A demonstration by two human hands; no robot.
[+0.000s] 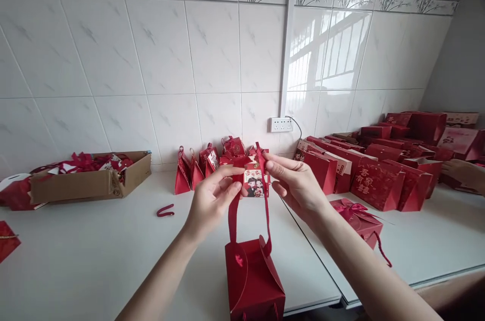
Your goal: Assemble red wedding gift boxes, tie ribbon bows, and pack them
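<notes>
A small red gift box (253,280) stands at the near edge of the white table (94,255), its two red ribbon handles (267,210) pulled straight up. My left hand (210,200) pinches a small card tag (254,182) with a cartoon couple on it, held against the ribbons. My right hand (295,182) pinches the ribbon tops just beside the tag. Both hands are raised above the box, fingers closed on what they hold.
A cardboard box (91,182) of red ribbons and tags sits at the left. Finished red boxes (197,169) line the wall. Stacks of red bags (379,174) fill the right table, where another person's hand (464,173) rests. A loose ribbon (165,211) lies on the table. A bowed box (358,220) sits under my right forearm.
</notes>
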